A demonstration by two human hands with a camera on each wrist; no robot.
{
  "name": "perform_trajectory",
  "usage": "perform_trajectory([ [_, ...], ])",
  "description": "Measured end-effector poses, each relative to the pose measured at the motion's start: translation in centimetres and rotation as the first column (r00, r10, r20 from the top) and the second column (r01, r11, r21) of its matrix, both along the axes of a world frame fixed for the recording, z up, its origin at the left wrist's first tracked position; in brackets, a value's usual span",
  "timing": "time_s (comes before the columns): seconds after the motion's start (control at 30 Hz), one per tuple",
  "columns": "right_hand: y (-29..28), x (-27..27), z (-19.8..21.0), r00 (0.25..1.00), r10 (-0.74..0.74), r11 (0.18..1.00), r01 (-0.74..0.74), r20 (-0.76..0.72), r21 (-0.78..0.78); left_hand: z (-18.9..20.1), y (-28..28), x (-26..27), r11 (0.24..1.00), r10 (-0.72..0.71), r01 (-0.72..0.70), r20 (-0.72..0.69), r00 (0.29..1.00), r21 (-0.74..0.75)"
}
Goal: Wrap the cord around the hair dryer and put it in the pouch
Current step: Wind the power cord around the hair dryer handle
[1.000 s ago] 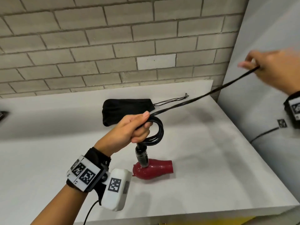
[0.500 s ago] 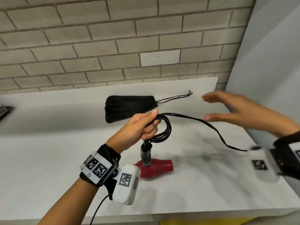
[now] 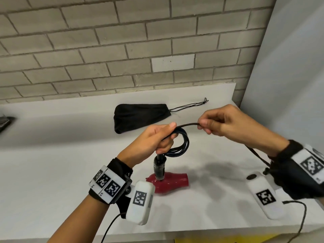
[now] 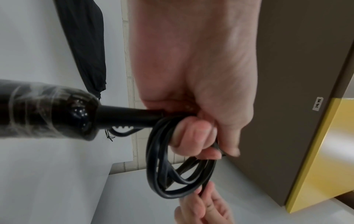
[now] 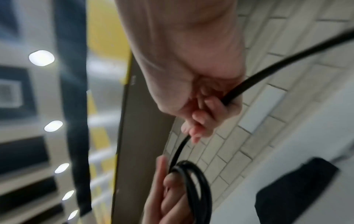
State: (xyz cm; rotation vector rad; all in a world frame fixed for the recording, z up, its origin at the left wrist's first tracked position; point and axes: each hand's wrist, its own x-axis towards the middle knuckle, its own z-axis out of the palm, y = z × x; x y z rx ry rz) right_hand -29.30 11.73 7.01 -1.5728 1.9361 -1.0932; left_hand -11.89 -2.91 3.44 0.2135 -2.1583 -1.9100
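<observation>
A red hair dryer (image 3: 172,183) lies on the white counter (image 3: 52,172), its black handle (image 3: 159,168) pointing up. My left hand (image 3: 157,139) grips the handle's top together with several loops of black cord (image 3: 183,144); the left wrist view shows the loops (image 4: 172,174) around my fingers. My right hand (image 3: 219,123) pinches the cord's free length (image 3: 189,125) just right of the left thumb; the cord (image 5: 268,72) runs through its curled fingers and trails below the right wrist. The black pouch (image 3: 138,116) lies flat behind the hands.
The pouch's drawstring (image 3: 191,106) stretches right toward the brick wall (image 3: 122,50). A grey panel (image 3: 289,76) bounds the counter on the right. A dark object (image 3: 5,120) sits at the far left edge. The counter's front edge (image 3: 157,235) is close below the dryer.
My right hand let the cord go slack, swung down and in from the upper right, and now pinches the cord close to the left hand. The left hand kept its grip on the loops.
</observation>
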Motion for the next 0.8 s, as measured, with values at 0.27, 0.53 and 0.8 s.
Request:
perform_trajectory([
  [0.27, 3.5, -4.8, -5.8, 0.997, 0.067, 0.989, -0.070, 0.029, 0.129, -0.8, -1.3, 0.7, 0.987, 0.113, -0.101, -0.090, 0.989, 0.126],
  [0.53, 11.9, -8.7, -8.8, 0.901, -0.382, 0.923, 0.381, -0.207, -0.049, -1.4, -2.7, 1.5, 0.947, 0.218, -0.183, -0.110, 0.970, 0.265],
  [0.8, 7.7, 0.8, -6.6, 0.498, 0.023, 0.994, 0.082, -0.867, 0.074, -1.7, -3.3, 1.0, 0.890, 0.151, -0.066, -0.157, 0.976, 0.452],
])
